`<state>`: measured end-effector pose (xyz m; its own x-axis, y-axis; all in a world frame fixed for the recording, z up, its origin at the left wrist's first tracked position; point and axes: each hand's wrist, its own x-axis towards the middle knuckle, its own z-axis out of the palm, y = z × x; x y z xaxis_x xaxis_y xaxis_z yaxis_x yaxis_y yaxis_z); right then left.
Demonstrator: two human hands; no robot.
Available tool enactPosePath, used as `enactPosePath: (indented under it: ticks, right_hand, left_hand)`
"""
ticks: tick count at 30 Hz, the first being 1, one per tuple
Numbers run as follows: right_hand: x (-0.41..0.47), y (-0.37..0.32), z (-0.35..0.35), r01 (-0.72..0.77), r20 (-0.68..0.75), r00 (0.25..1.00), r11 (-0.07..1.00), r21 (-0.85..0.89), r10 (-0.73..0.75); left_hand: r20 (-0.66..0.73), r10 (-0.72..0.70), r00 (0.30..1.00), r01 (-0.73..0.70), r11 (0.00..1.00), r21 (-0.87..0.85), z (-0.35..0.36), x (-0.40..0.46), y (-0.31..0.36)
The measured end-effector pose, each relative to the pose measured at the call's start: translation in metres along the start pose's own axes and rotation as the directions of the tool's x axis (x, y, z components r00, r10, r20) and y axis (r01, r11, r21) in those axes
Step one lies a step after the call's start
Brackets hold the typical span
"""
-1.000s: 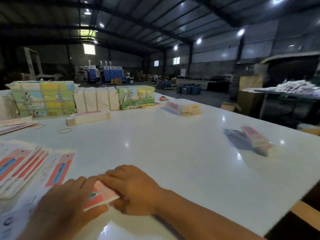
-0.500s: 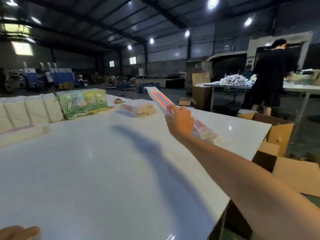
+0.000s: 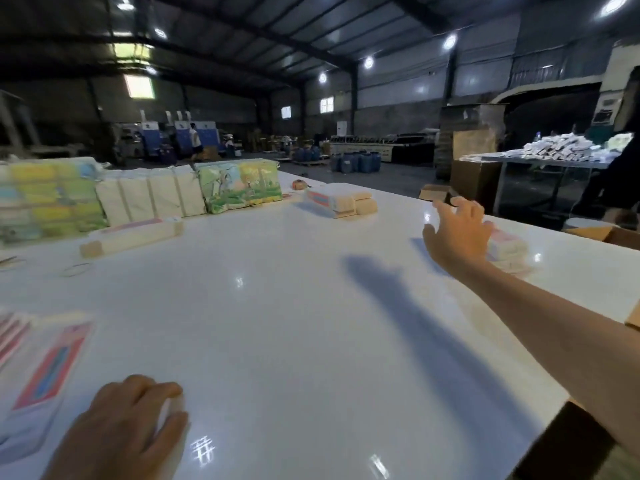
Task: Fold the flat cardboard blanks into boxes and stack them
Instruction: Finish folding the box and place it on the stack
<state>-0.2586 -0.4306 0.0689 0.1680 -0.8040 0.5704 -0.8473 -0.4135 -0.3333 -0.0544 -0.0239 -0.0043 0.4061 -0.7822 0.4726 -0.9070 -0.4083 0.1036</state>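
Boxes sit stacked at the bench edge, right hand hovering over them, fingers loose; left hand flat near the blanks.

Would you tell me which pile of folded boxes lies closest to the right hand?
The small pile just behind the right hand, near the table's right edge.

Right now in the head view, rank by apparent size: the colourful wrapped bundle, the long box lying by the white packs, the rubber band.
1. colourful wrapped bundle
2. long box, nearly as long but far slimmer, and nearer the camera, so the gap is unsure
3. rubber band, clearly smallest
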Motion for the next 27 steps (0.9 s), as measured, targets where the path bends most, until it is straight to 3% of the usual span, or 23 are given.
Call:
enactPosePath:
  ticks: [2,3,6,11,14,16,18,20,22,24,26,27]
  right_hand:
    - [-0.029,-0.051,0.002,0.153,0.001,0.988,0.962,0.226,-0.157]
    - [-0.050,-0.074,0.004,0.211,0.037,0.971,0.924,0.320,-0.235]
    - [-0.118,-0.125,0.015,0.320,0.225,0.858,0.822,0.470,-0.463]
    - [-0.183,-0.149,0.032,0.585,0.331,0.661,0.739,0.334,-0.673]
    - [-0.184,-0.145,0.033,0.630,0.312,0.649,0.720,0.291,-0.694]
    - [-0.183,-0.146,0.033,0.639,0.304,0.643,0.711,0.294,-0.703]
    - [-0.184,-0.147,0.032,0.640,0.298,0.640,0.706,0.302,-0.708]
    - [-0.184,-0.147,0.031,0.634,0.302,0.643,0.710,0.307,-0.704]
    - [-0.184,-0.147,0.028,0.617,0.308,0.647,0.716,0.327,-0.698]
    - [-0.184,-0.147,0.025,0.606,0.312,0.646,0.716,0.346,-0.697]
    - [-0.185,-0.148,0.023,0.604,0.324,0.644,0.721,0.340,-0.693]
    - [-0.186,-0.148,0.023,0.600,0.326,0.647,0.724,0.339,-0.689]
  left_hand:
    - [-0.008,-0.053,0.999,0.053,0.998,-0.042,-0.008,0.001,0.008]
    - [0.052,-0.119,0.992,0.123,0.988,-0.091,-0.008,0.000,0.009]
    - [0.051,-0.152,0.987,0.153,0.988,-0.031,0.002,-0.003,0.005]
    - [0.044,-0.145,0.988,0.147,0.988,-0.039,0.012,-0.004,-0.003]
    - [0.046,-0.155,0.987,0.157,0.986,-0.054,0.010,-0.005,-0.003]
    - [0.110,-0.221,0.969,0.237,0.959,-0.157,0.007,-0.001,-0.005]
    - [0.171,-0.320,0.932,0.360,0.873,-0.328,-0.003,0.011,-0.013]
    - [0.115,-0.418,0.901,0.426,0.806,-0.411,-0.016,0.028,-0.035]
    - [0.083,-0.543,0.836,0.545,0.802,-0.244,-0.031,0.044,-0.064]
    - [0.140,-0.655,0.742,0.661,0.750,0.002,-0.039,0.051,-0.090]
    - [0.236,-0.702,0.672,0.679,0.711,0.184,-0.038,0.052,-0.105]
    - [0.268,-0.692,0.670,0.644,0.722,0.254,-0.035,0.053,-0.109]
